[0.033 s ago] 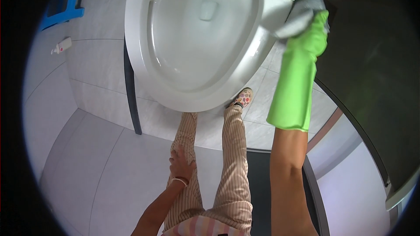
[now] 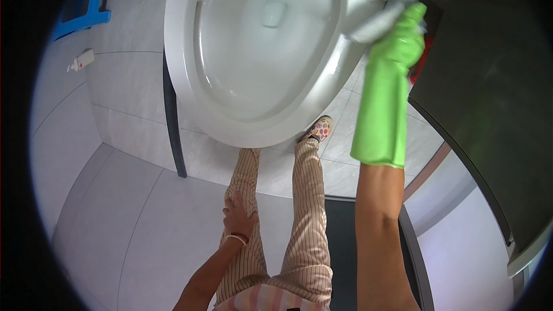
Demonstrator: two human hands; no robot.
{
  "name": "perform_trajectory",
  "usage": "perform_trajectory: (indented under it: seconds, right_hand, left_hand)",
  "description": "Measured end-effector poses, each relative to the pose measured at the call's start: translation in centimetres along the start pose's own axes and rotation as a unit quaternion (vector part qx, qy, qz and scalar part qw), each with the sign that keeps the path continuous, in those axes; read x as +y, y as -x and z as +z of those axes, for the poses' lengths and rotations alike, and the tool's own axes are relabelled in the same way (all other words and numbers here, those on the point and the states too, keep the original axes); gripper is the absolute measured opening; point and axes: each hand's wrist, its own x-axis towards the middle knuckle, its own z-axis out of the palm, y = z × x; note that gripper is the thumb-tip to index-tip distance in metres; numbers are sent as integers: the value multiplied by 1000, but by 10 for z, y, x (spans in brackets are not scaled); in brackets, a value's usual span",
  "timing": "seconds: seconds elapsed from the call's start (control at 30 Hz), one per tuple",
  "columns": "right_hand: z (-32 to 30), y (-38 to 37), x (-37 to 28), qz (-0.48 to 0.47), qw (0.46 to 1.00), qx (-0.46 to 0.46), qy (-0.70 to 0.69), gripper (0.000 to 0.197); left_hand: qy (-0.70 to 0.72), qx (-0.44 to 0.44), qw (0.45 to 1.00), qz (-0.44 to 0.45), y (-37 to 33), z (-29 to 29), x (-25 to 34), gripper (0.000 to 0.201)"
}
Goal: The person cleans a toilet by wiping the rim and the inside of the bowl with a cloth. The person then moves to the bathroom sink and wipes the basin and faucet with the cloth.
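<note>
My right hand (image 2: 405, 40), in a long green rubber glove, is closed on a whitish cloth (image 2: 371, 25), which is blurred by motion. The cloth touches the outer right side of the white toilet (image 2: 271, 130), near the seat hinge. No lid covers the bowl, and water shows at its bottom. Bare except for a pale bracelet, my left hand (image 2: 238, 219) rests on my left leg in striped trousers (image 2: 308, 196). Its fingers are spread and hold nothing.
A dark cabinet or panel (image 2: 489, 80) stands close on the right, with something red (image 2: 422, 63) partly hidden behind the glove. At the far left are a blue plastic stool (image 2: 86, 20) and a white pump bottle (image 2: 85, 59) on the tiled floor (image 2: 124, 89).
My gloved right hand has shifted slightly up and left with the cloth, along the toilet's side. A red thing behind it has come into sight. My left hand has stayed put.
</note>
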Motion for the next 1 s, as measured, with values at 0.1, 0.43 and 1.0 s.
perform_trajectory:
  seconds: [0.1,0.43,1.0]
  right_hand:
    - [9,11,30,-206,946,-77,240,50]
    - [-3,-8,49,-241,923,-51,295,48]
    - [-12,-49,46,-185,962,-46,193,33]
  left_hand:
    - [26,-26,999,-13,-2,2,-4,95]
    - [30,-14,999,-3,-1,2,-3,95]
    - [46,-3,999,1,1,9,-11,93]
